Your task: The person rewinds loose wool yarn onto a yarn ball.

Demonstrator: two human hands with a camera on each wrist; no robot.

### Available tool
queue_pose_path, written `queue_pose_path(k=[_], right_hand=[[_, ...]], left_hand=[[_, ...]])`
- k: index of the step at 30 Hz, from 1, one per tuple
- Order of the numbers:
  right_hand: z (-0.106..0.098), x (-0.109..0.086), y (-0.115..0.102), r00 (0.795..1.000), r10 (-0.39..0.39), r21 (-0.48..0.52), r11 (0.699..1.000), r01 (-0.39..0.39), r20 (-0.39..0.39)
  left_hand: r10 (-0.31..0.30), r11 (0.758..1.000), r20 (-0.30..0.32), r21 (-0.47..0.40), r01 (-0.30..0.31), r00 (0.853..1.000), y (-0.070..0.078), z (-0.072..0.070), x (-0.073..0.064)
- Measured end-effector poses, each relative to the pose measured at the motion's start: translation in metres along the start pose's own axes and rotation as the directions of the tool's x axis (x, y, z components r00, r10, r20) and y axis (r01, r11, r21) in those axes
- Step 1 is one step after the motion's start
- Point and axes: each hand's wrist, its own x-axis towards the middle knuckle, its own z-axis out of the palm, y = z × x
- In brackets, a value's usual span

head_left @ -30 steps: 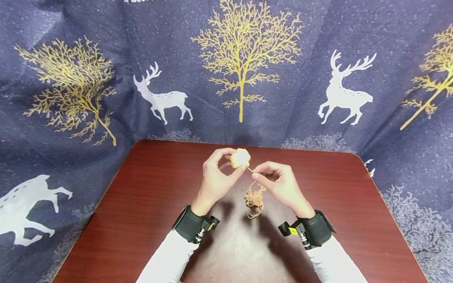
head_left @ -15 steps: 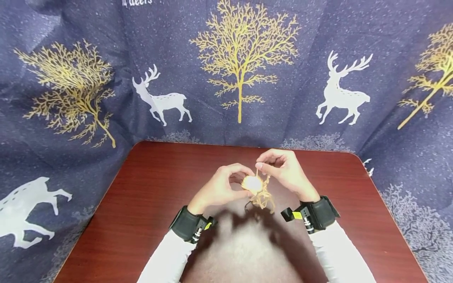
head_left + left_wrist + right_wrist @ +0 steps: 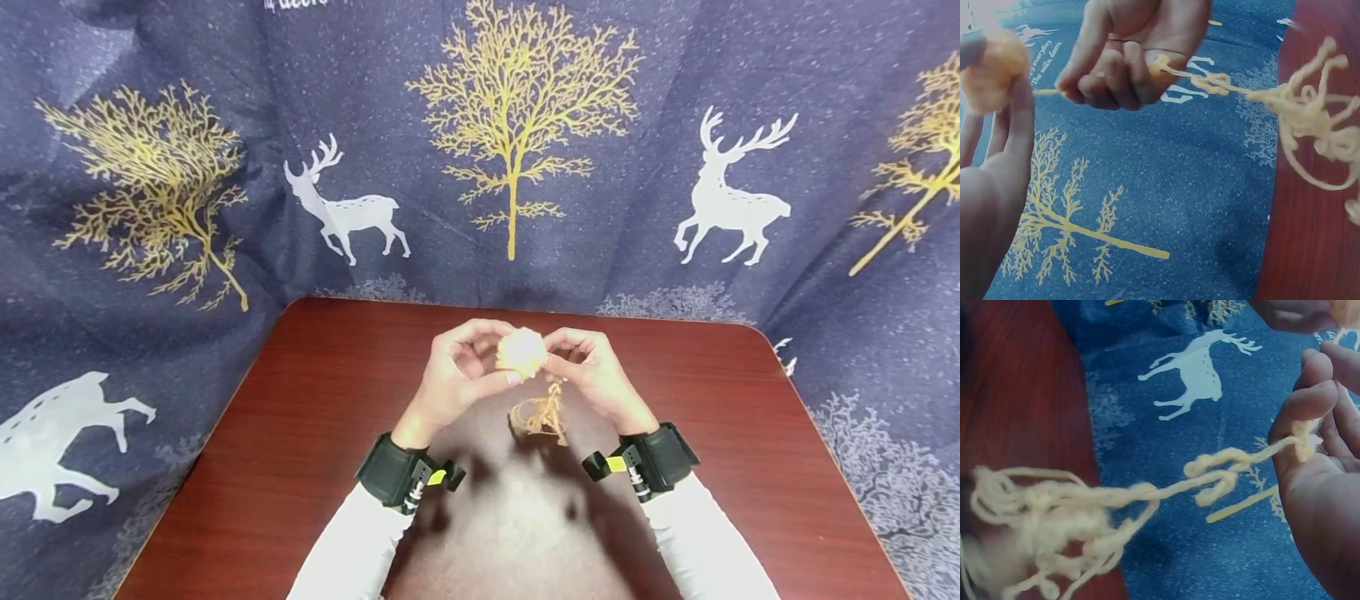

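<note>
In the head view, the left hand (image 3: 442, 385) pinches the yarn ball (image 3: 521, 353) at its three o'clock; opposite, the right hand (image 3: 597, 375) pinches its strand (image 3: 1046, 92), tangle (image 3: 1063, 495) hanging toward the ball's five.

Yarn ball (image 3: 521, 353) between left fingers (image 3: 1020, 119), tangled yarn (image 3: 551, 412) below, curtain (image 3: 600, 233) behind table (image 3: 337, 375).

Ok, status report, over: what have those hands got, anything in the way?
Left hand holds pale ball. Right hand pinches yarn strand from it. Loose yarn tangle trails from right hand, might snag; no other obstacle seen.
</note>
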Motion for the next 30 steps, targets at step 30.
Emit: queue_pose_path(k=[30], right_hand=[[-0.004, -0.001, -0.033, 0.996, -0.036, -0.239, 0.971, 0.015, -0.085]], left_hand=[[-0.049, 0.667, -0.029, 0.743, 0.054, 0.998, -0.029, -0.012, -0.009]])
